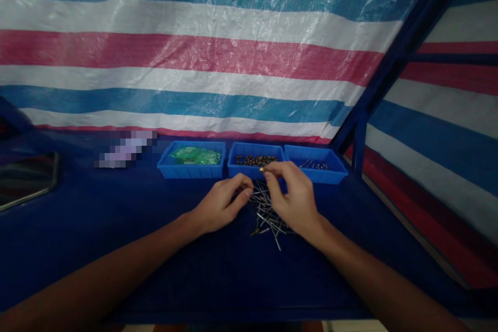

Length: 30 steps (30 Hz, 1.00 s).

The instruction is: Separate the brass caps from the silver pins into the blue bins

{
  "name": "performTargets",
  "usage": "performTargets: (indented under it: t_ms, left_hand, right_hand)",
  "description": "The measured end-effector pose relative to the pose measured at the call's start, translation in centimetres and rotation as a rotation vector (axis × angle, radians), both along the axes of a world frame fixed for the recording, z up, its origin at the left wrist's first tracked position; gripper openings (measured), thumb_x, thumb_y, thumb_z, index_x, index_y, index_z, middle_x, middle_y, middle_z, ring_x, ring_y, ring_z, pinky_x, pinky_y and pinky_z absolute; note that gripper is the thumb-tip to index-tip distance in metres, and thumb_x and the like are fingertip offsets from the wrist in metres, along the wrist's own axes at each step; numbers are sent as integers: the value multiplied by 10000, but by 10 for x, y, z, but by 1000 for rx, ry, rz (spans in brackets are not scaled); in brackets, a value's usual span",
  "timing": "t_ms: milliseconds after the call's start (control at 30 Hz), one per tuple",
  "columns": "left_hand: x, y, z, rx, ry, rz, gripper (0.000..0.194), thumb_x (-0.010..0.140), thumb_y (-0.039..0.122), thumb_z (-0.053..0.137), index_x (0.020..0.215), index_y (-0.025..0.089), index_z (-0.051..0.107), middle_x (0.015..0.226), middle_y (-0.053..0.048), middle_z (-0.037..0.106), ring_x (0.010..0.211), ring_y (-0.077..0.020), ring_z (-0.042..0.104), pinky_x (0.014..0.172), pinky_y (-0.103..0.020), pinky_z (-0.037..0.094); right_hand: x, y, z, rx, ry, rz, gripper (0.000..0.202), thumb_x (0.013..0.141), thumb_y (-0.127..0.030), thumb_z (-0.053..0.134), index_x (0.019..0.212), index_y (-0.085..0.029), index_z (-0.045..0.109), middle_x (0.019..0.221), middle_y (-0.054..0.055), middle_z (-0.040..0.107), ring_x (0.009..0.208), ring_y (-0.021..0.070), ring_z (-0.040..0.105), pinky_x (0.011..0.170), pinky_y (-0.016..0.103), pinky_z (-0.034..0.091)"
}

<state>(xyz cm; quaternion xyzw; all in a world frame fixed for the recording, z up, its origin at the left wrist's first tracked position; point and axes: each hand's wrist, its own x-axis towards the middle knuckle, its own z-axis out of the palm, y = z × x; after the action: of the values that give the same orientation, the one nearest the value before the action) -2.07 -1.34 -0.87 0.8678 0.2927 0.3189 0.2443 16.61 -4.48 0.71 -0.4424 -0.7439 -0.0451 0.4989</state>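
My right hand (293, 194) pinches a small brass-coloured piece (262, 169) between thumb and fingertips, just in front of the middle blue bin (252, 170). My left hand (223, 202) is closed, its fingers curled towards the thumb beside the pile; whatever it may hold is too small to make out. Between and below both hands lies a loose pile of thin metal rods (270, 218), partly covered by my right hand. A brass-coloured bit (254, 232) shows at the pile's lower left. Small dark and brassy parts (259, 160) fill the middle bin.
A left blue bin (192, 171) holds green plastic-wrapped items (196, 155). The right blue bin (330, 174) contains several thin rods (319, 165). A dark flat device (27, 179) and a blurred object (126, 150) lie leftward. Striped sheeting (194, 52) hangs behind; a blue frame post (360, 142) stands right.
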Motion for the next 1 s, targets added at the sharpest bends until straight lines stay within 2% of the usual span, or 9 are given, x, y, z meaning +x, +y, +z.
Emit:
performTargets:
  t_ms: [100,200,267,333,467,567,700,833,1000]
  left_hand:
    - [-1,-8,4,4,163,-125,182,959,324,450,978,181,560,735,13,627,618,-117,589,569,-222,431]
    - [0,-19,11,99,373,-195,151,925,332,529,951,207,608,768,18,642,602,-115,598,549,-229,411]
    - [0,-25,16,141,471,-163,175,914,370,558,958,212,618,817,6,657,641,-136,628,562,-245,422]
    - [1,-29,20,162,545,-138,226,895,416,586,990,213,618,840,-5,665,686,-165,649,578,-263,436]
    - [2,-32,21,196,612,-135,207,882,377,614,1012,216,607,878,-12,657,725,-183,650,590,-275,447]
    - [4,-34,18,218,611,-152,92,915,278,555,954,211,606,867,-9,641,701,-165,630,580,-269,445]
    - [5,-31,11,212,538,-158,78,921,235,530,929,203,601,856,-6,630,706,-148,618,609,-256,464]
    - [2,-17,5,114,311,-85,82,914,216,533,937,187,607,901,-23,650,787,-144,622,701,-246,485]
    - [1,1,-3,-128,41,72,146,904,219,520,975,156,631,847,-23,687,689,-123,613,628,-227,472]
  right_hand:
    - [15,2,18,237,177,-192,128,939,-250,476,967,-211,595,866,50,658,786,181,619,747,355,493]
    - [25,7,33,348,228,-321,189,957,-291,444,1016,-208,604,885,66,644,819,201,606,777,391,482]
    - [25,12,36,277,96,-351,220,960,-297,433,1000,-203,628,883,74,650,859,216,586,813,415,456]
    - [21,18,33,111,-121,-358,246,946,-327,458,1013,-187,649,931,97,664,953,259,558,846,452,425]
    - [20,24,13,-117,-301,-401,415,895,-430,533,1161,-123,621,1066,163,651,1103,357,473,849,523,396]
    - [25,21,-2,-165,-264,-339,391,903,-435,522,1131,-140,641,1010,139,660,1074,336,477,855,522,402]
    - [18,13,-12,-172,-244,-150,275,901,-358,544,1065,-173,666,983,115,655,1066,302,486,876,491,425]
    - [4,8,-10,-131,-176,-7,186,889,-282,566,1019,-197,668,910,83,655,1050,266,516,887,455,452]
    - [6,-3,2,-3,-55,100,149,903,-196,520,951,-186,660,770,44,646,829,197,585,782,391,499]
